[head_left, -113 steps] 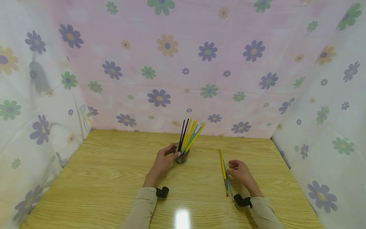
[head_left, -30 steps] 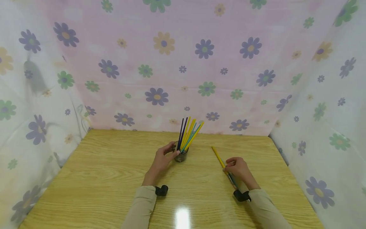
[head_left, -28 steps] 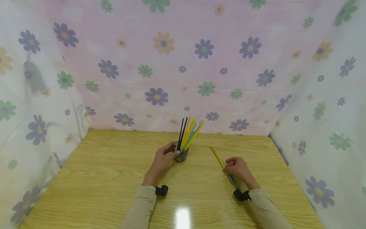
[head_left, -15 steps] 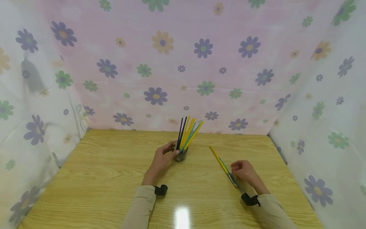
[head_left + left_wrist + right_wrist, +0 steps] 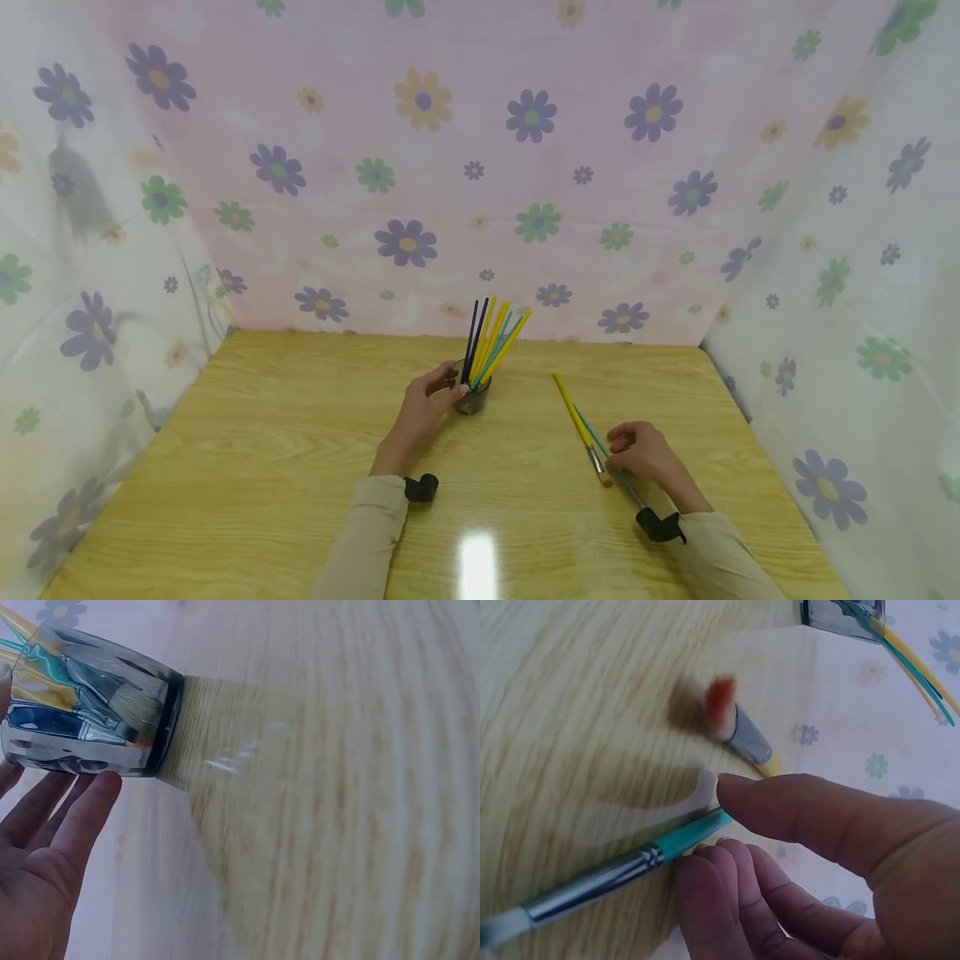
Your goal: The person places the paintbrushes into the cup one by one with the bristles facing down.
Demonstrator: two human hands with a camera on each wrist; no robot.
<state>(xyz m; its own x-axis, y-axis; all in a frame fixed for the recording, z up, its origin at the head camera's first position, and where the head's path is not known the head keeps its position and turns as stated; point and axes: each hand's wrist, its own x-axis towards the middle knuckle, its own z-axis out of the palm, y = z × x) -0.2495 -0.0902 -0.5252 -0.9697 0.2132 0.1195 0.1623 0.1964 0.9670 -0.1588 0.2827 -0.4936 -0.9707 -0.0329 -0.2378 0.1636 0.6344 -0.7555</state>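
Observation:
My left hand point(image 5: 417, 410) grips a clear glass cup point(image 5: 471, 404), thumb on the near side and fingers round the far side. Several paintbrushes point(image 5: 495, 342) with yellow, teal and dark blue handles stand in it, bristles down, as the left wrist view shows. To the right, a yellow paintbrush point(image 5: 573, 410) and a teal paintbrush point(image 5: 588, 427) lie on the table. My right hand point(image 5: 647, 454) is over the teal one, fingers bent. In the right wrist view the teal handle point(image 5: 686, 834) runs between thumb and fingertips, with a gap left there.
The wooden table point(image 5: 262, 467) reaches back to a pink flowered curtain point(image 5: 337, 150). Flowered sheets point(image 5: 862, 333) hang at both sides. A black wrist camera point(image 5: 422, 487) sits on each forearm.
My right hand has shifted right, from the yellow paintbrush to the teal one. Both loose paintbrushes have turned, their handle ends swinging left, and their bristle ends now lie farther apart. My left hand stays on the cup.

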